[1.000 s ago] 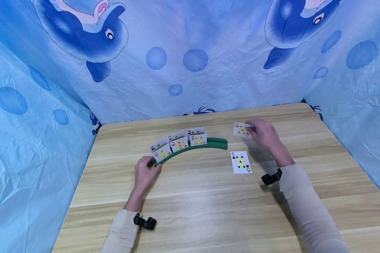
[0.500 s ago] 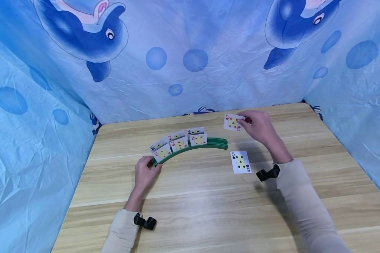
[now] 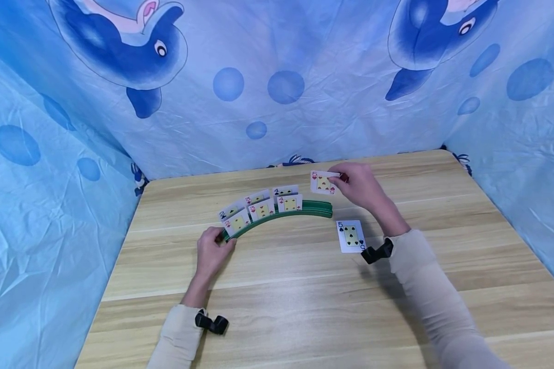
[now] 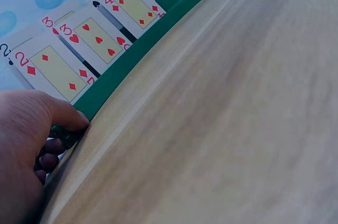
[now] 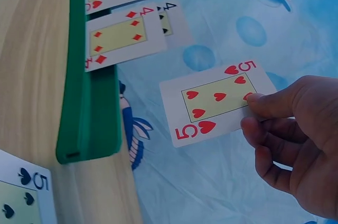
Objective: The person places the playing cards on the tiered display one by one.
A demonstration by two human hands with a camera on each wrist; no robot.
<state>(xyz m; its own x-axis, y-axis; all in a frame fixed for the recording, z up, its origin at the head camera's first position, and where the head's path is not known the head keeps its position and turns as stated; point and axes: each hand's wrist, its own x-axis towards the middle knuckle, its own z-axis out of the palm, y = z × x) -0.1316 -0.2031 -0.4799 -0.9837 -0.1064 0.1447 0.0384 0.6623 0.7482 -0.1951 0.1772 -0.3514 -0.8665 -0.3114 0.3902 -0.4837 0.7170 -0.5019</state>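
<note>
A curved green card holder (image 3: 316, 207) stands on the table with playing cards upright in two rows. Its front row shows a two of diamonds (image 4: 57, 73), a three of hearts (image 4: 95, 36) and a four of diamonds (image 5: 124, 36); behind them, partly hidden, stand more cards, among them a four of spades (image 3: 285, 191). My left hand (image 3: 212, 252) grips the holder's left end between thumb and fingers. Beyond the holder's right end, my right hand (image 3: 362, 188) pinches a five of hearts (image 5: 211, 110) by one edge, raised with its face toward me.
A five of spades (image 3: 351, 237) lies face up on the wooden table (image 3: 281, 297), just right of the holder and under the right forearm's wrist camera (image 3: 377, 252). Blue dolphin-print cloth (image 3: 189, 138) hangs behind and along both sides of the table.
My right hand has carried the five of hearts leftward, closer to the holder's right end, turning its face more into view. The left hand and the holder have stayed put.
</note>
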